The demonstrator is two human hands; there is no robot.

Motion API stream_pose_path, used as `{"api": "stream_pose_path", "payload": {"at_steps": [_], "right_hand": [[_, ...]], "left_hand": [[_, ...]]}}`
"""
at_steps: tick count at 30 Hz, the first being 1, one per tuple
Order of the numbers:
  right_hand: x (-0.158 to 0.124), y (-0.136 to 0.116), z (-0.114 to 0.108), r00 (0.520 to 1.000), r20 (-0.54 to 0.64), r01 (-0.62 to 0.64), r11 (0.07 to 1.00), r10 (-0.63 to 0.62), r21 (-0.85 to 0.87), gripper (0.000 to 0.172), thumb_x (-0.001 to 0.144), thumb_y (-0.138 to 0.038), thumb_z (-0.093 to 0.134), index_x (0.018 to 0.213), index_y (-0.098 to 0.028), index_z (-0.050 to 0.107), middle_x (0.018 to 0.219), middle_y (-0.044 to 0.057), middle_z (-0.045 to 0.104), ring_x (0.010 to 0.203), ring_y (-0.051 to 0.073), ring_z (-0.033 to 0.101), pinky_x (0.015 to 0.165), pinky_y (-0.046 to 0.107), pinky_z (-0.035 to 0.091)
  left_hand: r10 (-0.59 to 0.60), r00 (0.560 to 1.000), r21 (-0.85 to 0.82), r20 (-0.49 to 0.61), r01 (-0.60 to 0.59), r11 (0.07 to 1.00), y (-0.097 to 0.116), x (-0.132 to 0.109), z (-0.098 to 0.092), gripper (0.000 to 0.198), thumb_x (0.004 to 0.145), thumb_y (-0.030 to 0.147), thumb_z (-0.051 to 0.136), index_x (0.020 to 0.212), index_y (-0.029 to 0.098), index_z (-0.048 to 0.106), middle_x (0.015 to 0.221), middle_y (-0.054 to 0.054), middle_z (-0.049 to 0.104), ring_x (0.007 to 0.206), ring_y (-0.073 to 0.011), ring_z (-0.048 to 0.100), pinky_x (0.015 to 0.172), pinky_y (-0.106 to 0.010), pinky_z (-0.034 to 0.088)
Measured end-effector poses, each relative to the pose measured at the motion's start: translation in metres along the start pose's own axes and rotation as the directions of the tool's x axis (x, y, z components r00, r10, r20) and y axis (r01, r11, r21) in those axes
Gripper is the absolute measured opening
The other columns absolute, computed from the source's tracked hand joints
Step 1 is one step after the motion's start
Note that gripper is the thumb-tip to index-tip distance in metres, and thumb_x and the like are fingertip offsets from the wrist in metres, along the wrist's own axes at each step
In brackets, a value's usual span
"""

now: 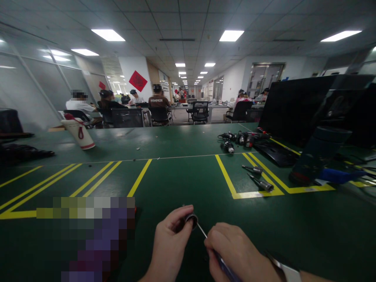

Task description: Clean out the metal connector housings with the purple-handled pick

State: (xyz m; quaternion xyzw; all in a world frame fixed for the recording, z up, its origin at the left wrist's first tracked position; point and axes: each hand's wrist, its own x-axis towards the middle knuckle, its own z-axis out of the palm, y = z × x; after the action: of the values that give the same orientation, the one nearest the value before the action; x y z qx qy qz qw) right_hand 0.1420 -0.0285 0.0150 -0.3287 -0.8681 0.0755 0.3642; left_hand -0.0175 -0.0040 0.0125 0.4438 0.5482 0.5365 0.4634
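Note:
My left hand [169,242] is closed around a small dark cylindrical part with a round, ring-like open end [191,221], pinched between thumb and fingers. Most of that part is hidden by the fingers. In my right hand [235,244] is a screwdriver-like tool with a thin metal shaft [202,230] and a dark purplish handle [226,269]. Its tip reaches the open end of the part; whether it sits inside or against the rim I cannot tell. Further right lie two thin-shafted pieces with metal cylindrical ends, one nearer [264,185] and one behind it [253,169].
The green table [176,180] carries yellow tape lines. Dark cylindrical parts with cables [235,140] lie at the back right, near a black monitor [296,109] and a dark bottle [319,156]. A white cup [79,133] stands back left. A pixelated area covers the near left.

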Motion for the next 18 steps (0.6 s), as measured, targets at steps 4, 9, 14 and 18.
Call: {"api": "stream_pose_path", "payload": {"at_steps": [4,9,14,18], "right_hand": [[0.0002,-0.0016,-0.0023,0.999,0.038,-0.003,1.000,0.003,-0.002,0.023,0.065,0.000,0.043,0.078,-0.019,0.049,0.068,0.003,0.060,0.059,0.015,0.054,0.053,0.024,0.036],[-0.0009,-0.0025,0.0002,1.000,-0.016,0.015,0.999,-0.015,-0.038,0.024,0.066,0.001,0.040,0.078,-0.018,0.049,0.066,0.004,0.060,0.058,0.015,0.054,0.052,0.025,0.035],[-0.0002,-0.0027,0.0008,0.999,-0.041,0.023,0.999,-0.025,-0.038,0.024,0.066,0.001,0.040,0.078,-0.018,0.050,0.065,0.003,0.059,0.057,0.014,0.053,0.052,0.024,0.035],[-0.0011,-0.0020,0.0001,0.999,-0.025,0.026,0.999,-0.028,-0.046,0.025,0.064,0.001,0.040,0.078,-0.018,0.050,0.065,0.004,0.059,0.057,0.015,0.053,0.052,0.024,0.036]], "left_hand": [[0.004,1.000,0.011,0.001,-0.004,1.000,-0.0014,-0.0001,-0.0005,0.022,0.058,0.020,0.072,0.079,0.018,0.078,0.088,-0.009,0.078,0.084,-0.0259,0.072,0.078,-0.034,0.058],[0.022,1.000,-0.003,0.001,-0.022,1.000,-0.0011,-0.0012,0.0003,0.022,0.057,0.018,0.071,0.078,0.018,0.079,0.088,-0.008,0.078,0.084,-0.0259,0.072,0.079,-0.034,0.057],[0.015,1.000,0.001,0.003,-0.015,1.000,-0.0019,-0.0008,0.0015,0.022,0.058,0.019,0.071,0.079,0.018,0.078,0.087,-0.008,0.078,0.084,-0.0258,0.072,0.079,-0.034,0.057],[0.022,1.000,0.001,-0.005,-0.022,1.000,-0.0020,-0.0013,0.0010,0.022,0.058,0.019,0.071,0.079,0.018,0.078,0.090,-0.009,0.078,0.087,-0.0260,0.072,0.080,-0.034,0.057]]}}
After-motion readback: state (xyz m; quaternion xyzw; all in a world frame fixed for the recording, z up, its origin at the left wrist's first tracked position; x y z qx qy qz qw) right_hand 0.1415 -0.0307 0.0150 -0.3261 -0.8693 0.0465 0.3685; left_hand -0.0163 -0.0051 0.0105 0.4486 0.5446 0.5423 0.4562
